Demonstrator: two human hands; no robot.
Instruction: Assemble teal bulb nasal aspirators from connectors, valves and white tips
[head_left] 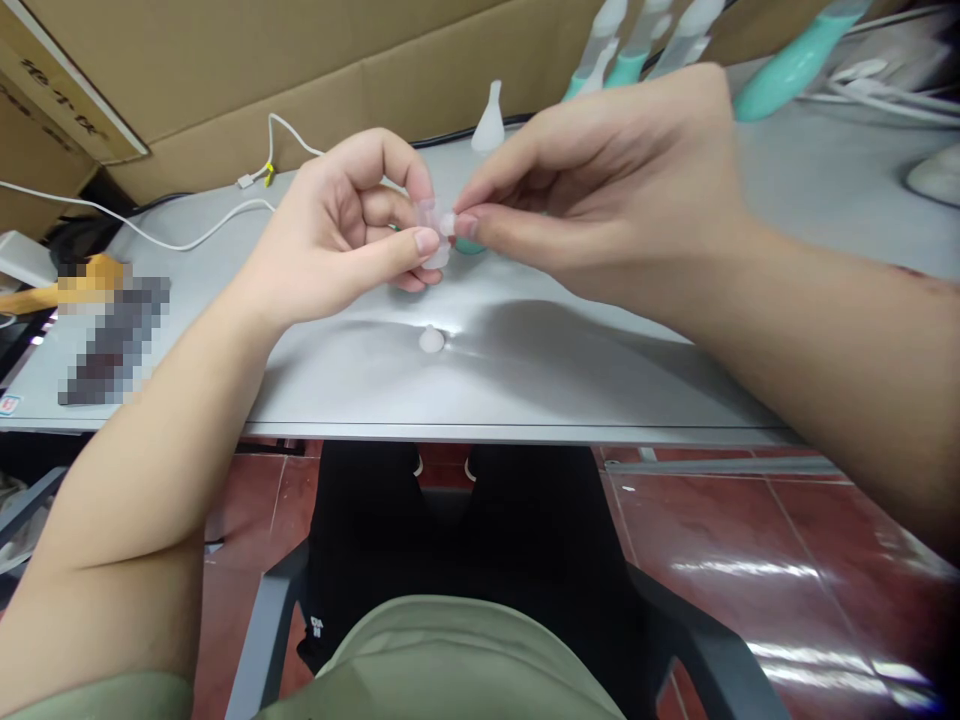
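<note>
A small translucent plastic piece (437,228), held above the bench (525,370), with a teal part (471,245) just behind.

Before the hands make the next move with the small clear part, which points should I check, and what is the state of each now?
1. Left hand pinches the small clear part between thumb and fingers: ok.
2. Right hand fingers touch the same part: ok.
3. How the pieces line up between the fingers: cannot tell, hidden and blurred.
4. Spare white cap lies on the grey table, apart from both hands: ok.
5. White funnel-shaped piece stands upright behind the hands: ok.
6. White cable lies away from the hands: ok.
</note>
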